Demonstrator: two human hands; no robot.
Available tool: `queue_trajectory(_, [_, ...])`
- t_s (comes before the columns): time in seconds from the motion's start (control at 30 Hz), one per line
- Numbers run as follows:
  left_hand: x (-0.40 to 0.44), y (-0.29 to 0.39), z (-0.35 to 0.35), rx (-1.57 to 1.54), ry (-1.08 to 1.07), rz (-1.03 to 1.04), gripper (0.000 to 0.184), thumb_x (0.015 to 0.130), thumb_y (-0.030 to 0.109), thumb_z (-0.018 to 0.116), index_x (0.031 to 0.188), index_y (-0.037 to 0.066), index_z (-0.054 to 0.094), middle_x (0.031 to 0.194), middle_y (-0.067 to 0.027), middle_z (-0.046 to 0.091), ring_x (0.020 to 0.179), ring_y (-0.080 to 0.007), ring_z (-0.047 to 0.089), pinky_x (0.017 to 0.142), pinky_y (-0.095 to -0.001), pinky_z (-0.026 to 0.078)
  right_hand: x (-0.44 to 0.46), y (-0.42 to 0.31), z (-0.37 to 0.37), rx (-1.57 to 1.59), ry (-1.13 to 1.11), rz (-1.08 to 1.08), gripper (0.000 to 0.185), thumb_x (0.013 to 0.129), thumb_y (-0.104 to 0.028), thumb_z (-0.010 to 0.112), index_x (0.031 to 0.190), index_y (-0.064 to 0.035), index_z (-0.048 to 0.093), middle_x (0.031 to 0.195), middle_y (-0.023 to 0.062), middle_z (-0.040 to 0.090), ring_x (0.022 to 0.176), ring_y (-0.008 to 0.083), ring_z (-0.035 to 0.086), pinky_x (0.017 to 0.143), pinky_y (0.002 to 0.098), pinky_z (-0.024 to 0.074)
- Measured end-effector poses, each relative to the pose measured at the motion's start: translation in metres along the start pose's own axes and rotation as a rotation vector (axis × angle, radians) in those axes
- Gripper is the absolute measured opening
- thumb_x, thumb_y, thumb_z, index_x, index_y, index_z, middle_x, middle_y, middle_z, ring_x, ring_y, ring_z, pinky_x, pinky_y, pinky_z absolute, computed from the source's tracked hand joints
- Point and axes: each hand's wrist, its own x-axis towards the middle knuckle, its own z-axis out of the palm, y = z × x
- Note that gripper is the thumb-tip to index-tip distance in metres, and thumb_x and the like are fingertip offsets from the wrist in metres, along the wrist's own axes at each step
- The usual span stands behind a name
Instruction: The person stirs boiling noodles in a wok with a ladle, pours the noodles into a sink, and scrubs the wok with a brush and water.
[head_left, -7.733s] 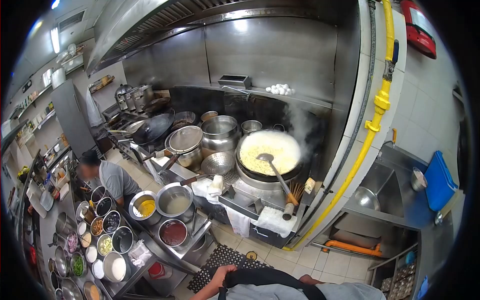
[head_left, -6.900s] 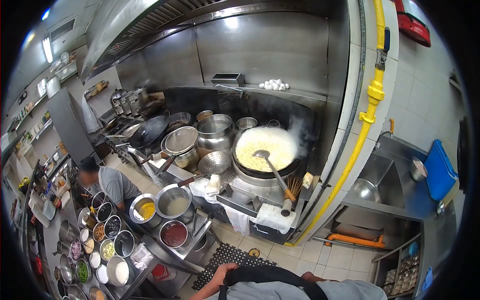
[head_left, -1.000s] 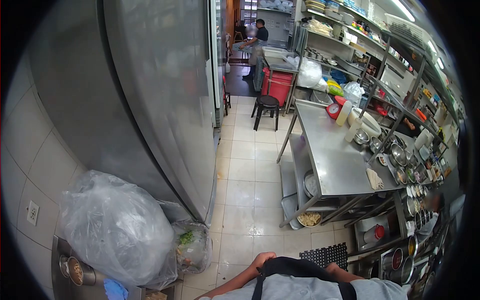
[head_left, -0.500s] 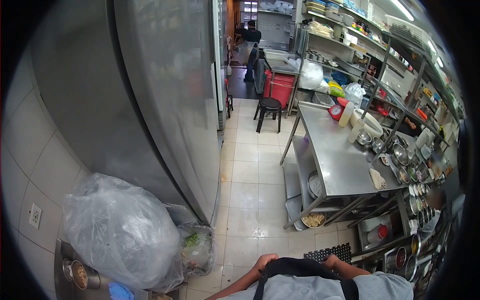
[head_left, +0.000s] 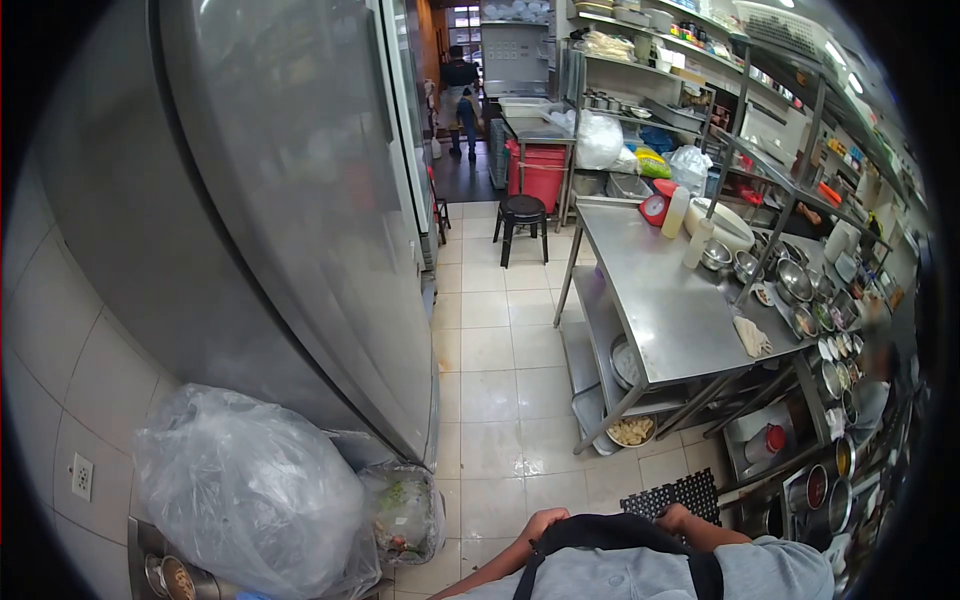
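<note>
Black apron (head_left: 612,531), left hand (head_left: 546,522) at one edge, right hand (head_left: 676,517) opposite

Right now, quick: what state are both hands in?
Left hand: at the black apron; open or closed cannot be told.
Right hand: also by the apron; cannot be told either.
</note>
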Motion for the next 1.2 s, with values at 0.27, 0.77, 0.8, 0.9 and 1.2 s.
queue_trajectory(0.27, [0.023,-0.003,0.005,0.073,-0.173,-0.076,0.012,0.086,0.015,0.063,0.082,0.004,0.059,0.075,0.0043,0.056,0.07,-0.0036,0.049,0.061,-0.0208,0.039,-0.003,0.031,0.018,0.122,0.093,0.054,0.033,0.082,-0.03,0.064,0.105,-0.0094,0.072,0.098,0.0122,0.071,0.08,0.0216,0.069,0.079,0.0318,0.0553])
queue_trajectory(0.77, [0.159,0.017,0.17,0.183,-0.602,-0.336,0.011,0.077,0.013,0.066,0.074,0.008,0.057,0.068,0.0073,0.05,0.063,-0.0033,0.045,0.056,-0.0205,0.034,-0.074,0.232,0.174,-0.207,0.053,-0.116,0.035,0.079,-0.024,0.071,0.111,-0.0112,0.068,0.097,0.013,0.07,0.092,0.0289,0.067,0.075,0.041,0.0555])
queue_trajectory(0.8, [0.17,0.02,0.194,0.227,-0.644,-0.318,0.011,0.076,0.013,0.067,0.074,0.009,0.057,0.068,0.0087,0.05,0.063,-0.0022,0.043,0.055,-0.0202,0.033,-0.079,0.255,0.206,-0.166,0.01,-0.111,0.033,0.08,-0.024,0.07,0.111,-0.0131,0.068,0.096,0.0122,0.07,0.09,0.029,0.068,0.074,0.0406,0.0555])
queue_trajectory(0.9, [0.206,0.017,0.275,0.3,-0.754,-0.255,0.012,0.076,0.014,0.067,0.073,0.01,0.056,0.067,0.0094,0.049,0.062,-0.0017,0.042,0.054,-0.0205,0.032,-0.088,0.324,0.262,0.103,-0.004,0.003,0.028,0.082,-0.022,0.068,0.108,-0.0129,0.068,0.091,0.0112,0.07,0.085,0.0281,0.068,0.07,0.0401,0.0548])
queue_trajectory(1.2, [0.263,-0.002,0.494,0.397,-1.08,-0.101,0.026,0.072,0.019,0.069,0.067,0.004,0.047,0.061,0.0009,0.045,0.06,-0.0077,0.041,0.054,-0.0269,0.034,-0.166,0.397,0.222,1.534,0.323,0.632,0.015,0.083,-0.013,0.065,0.09,0.0004,0.066,0.064,0.0098,0.062,0.05,0.0191,0.059,0.043,0.0341,0.0455])
